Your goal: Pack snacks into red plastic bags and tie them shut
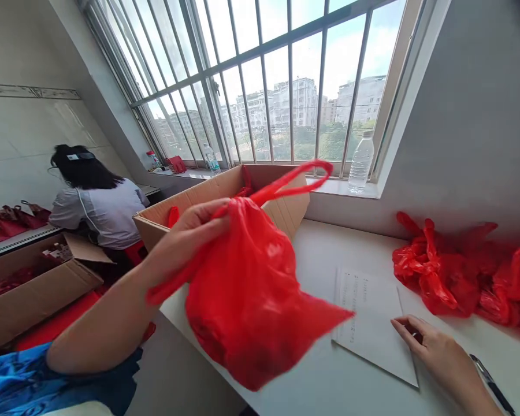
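Observation:
My left hand [195,231] grips the gathered neck of a red plastic bag [255,289], which hangs full and bulging above the table's edge. One handle loop of the bag sticks out to the upper right, and a pointed corner juts to the right. What the bag contains is hidden. At the right, my right hand [437,352] rests by the edge of a white sheet of paper [372,329] with printed or written lines. Its fingers are loosely curved, with nothing visible in them. A black pen [491,381] lies beside that wrist.
Behind the bag stands an open cardboard box [190,202] with red items inside. Several tied red bags [450,271] sit along the wall. A plastic bottle [361,162] stands on the sill of the barred window. Another person [104,202] sits at left near a second box [39,294].

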Demonstrator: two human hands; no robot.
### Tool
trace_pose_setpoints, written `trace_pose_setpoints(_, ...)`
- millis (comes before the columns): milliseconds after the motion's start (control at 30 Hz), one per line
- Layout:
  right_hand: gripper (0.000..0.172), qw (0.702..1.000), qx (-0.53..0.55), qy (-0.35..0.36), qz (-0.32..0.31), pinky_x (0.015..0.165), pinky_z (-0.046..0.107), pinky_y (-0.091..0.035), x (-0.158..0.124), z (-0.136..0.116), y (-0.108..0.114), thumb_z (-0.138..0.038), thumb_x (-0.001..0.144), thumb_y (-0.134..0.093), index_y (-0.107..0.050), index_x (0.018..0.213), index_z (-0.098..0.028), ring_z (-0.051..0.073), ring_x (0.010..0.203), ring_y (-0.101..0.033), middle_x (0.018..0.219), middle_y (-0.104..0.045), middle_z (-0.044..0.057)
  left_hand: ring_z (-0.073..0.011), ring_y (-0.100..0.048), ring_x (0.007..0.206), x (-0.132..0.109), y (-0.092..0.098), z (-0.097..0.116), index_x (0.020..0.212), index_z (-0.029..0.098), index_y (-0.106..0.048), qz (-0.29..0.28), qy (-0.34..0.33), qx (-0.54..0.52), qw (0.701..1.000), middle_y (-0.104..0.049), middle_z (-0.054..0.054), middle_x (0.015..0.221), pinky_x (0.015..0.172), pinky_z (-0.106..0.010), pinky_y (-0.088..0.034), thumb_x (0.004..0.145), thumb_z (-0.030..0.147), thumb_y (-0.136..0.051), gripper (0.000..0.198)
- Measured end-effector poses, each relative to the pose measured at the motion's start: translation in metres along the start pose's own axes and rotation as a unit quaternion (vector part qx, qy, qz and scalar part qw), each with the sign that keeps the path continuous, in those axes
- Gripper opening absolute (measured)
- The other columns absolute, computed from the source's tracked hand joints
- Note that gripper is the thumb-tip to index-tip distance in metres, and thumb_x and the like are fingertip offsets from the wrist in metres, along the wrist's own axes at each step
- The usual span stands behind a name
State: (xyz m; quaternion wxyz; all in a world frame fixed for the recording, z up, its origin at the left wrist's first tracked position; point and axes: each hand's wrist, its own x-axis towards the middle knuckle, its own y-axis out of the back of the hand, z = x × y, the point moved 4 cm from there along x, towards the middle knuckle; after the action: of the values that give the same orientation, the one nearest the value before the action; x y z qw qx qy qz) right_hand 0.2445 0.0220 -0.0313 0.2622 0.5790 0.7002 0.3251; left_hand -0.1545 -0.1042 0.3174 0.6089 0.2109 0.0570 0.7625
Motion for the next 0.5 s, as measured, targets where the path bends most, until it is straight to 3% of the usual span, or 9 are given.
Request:
trace_pose_setpoints(67, 0.045, 1.000, 0.010, 0.003, -0.007, 0.062, 0.033, -0.050, 0.003, 0.005, -0.006, -0.071, 0.082, -0.049, -0.070, 0.089, -0.032, 0.026, 0.073, -0.070, 0.083, -0.074, 0.003, -0.0226, -0.070, 0.088, 0.018, 0.048, 0.016, 0.108, 0.023, -0.066, 0.146, -0.056, 0.027, 0.987, -0.068, 0.005, 0.086, 0.071, -0.033, -0.058, 0.085, 0.045, -0.068, 0.032)
trace_pose_setpoints(133, 0.045, 1.000, 0.018, -0.003, -0.010, 0.064, 0.034, -0.051, 0.005, 0.008, -0.009, -0.071, 0.081, -0.049, -0.069, 0.089, -0.032, 0.026, 0.074, -0.070, 0.083, -0.074, 0.003, -0.0217, -0.069, 0.096, 0.041, 0.084, 0.024, 0.112, 0.024, -0.066, 0.196, -0.123, 0.075, 0.970, -0.067, 0.007, 0.087, 0.081, -0.035, -0.057, 0.089, 0.044, -0.066, 0.030)
trace_pose_setpoints(200, 0.045, 1.000, 0.023, -0.009, -0.015, 0.067, 0.034, -0.051, 0.005, 0.009, -0.010, -0.071, 0.082, -0.048, -0.069, 0.090, -0.032, 0.026, 0.075, -0.070, 0.084, -0.074, 0.002, -0.0212, -0.068, 0.100, 0.068, 0.110, 0.016, 0.116, 0.025, -0.065, 0.175, -0.128, 0.125, 0.968, -0.068, 0.007, 0.093, 0.085, -0.036, -0.056, 0.092, 0.050, -0.062, 0.035)
trace_pose_setpoints(300, 0.044, 0.999, 0.023, -0.017, -0.017, 0.068, 0.034, -0.052, 0.005, 0.007, -0.008, -0.071, 0.084, -0.047, -0.067, 0.091, -0.032, 0.027, 0.076, -0.070, 0.085, -0.074, 0.002, -0.0159, -0.067, 0.090, 0.101, 0.134, -0.020, 0.124, 0.018, -0.060, 0.082, -0.057, 0.195, 0.976, -0.069, 0.004, 0.097, 0.080, -0.034, -0.056, 0.092, 0.053, -0.060, 0.047)
trace_pose_setpoints(367, 0.043, 0.999, 0.020, -0.022, -0.015, 0.067, 0.034, -0.051, 0.006, 0.007, -0.007, -0.071, 0.085, -0.047, -0.068, 0.090, -0.033, 0.027, 0.076, -0.070, 0.084, -0.074, 0.002, -0.0145, -0.067, 0.082, 0.114, 0.144, -0.047, 0.113, 0.010, -0.064, 0.017, -0.003, 0.220, 0.975, -0.070, 0.001, 0.087, 0.074, -0.031, -0.057, 0.088, 0.055, -0.066, 0.052)
trace_pose_setpoints(500, 0.043, 0.999, 0.015, -0.033, -0.016, 0.066, 0.034, -0.051, 0.008, 0.009, -0.007, -0.071, 0.084, -0.047, -0.068, 0.089, -0.034, 0.028, 0.077, -0.070, 0.084, -0.074, 0.001, -0.0125, -0.064, 0.076, 0.120, 0.156, -0.086, 0.085, 0.010, -0.069, -0.078, 0.051, 0.278, 0.956, -0.069, -0.001, 0.073, 0.071, -0.025, -0.057, 0.082, 0.055, -0.072, 0.046)
